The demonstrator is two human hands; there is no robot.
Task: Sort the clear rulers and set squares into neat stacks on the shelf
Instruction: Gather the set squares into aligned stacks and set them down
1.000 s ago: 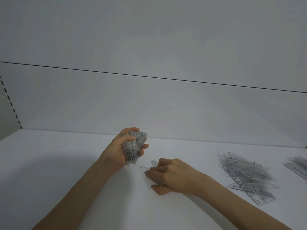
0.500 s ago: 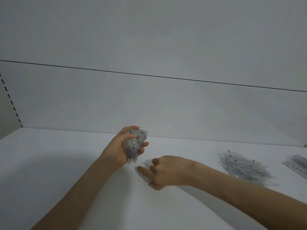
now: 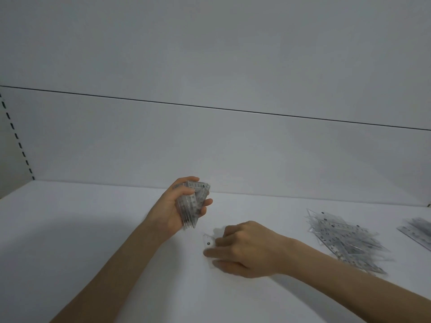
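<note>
l hand grips a bunch of set squares held on edge above the shelf. r hand, fingers curled, pinches a single set square lying flat on shelf nr the bunch. loose pile well to the rt, second pile at rt edge.

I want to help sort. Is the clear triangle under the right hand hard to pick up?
The clear plastic set square lies flat on the white shelf, so probably slippery, awkward to lift. Thin, likely light. The clear stack in the left hand looks unbent: probably stiff.
</note>
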